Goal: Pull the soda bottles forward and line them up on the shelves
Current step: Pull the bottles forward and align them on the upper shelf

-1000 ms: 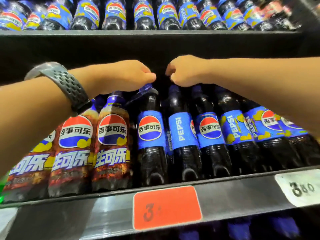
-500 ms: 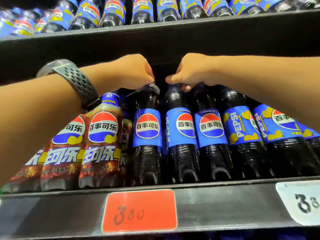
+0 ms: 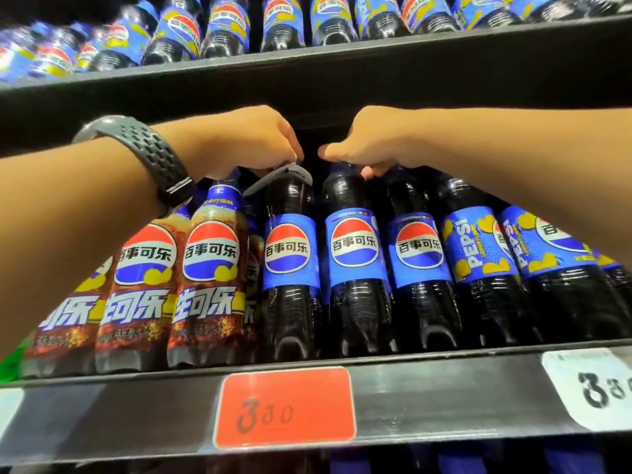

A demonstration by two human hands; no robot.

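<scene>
L hand [image 3: 246, 142] is gripping the top of a blue-label bottle [image 3: 290, 258]; R hand [image 3: 369, 145] is gripping the next bottle [image 3: 355, 251]. Both are standing at the shelf [image 3: 444, 388] front, brown-label bottles [image 3: 208, 268] just left, red price tag [image 3: 285, 408] below.

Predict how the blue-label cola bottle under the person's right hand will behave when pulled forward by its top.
Likely heavy for its size: the blue-label bottle looks full of dark cola. Tall and narrow, held only at the top by the right hand, it may tip forward. Neighbouring bottles packed alongside probably stop sideways wobble.
</scene>
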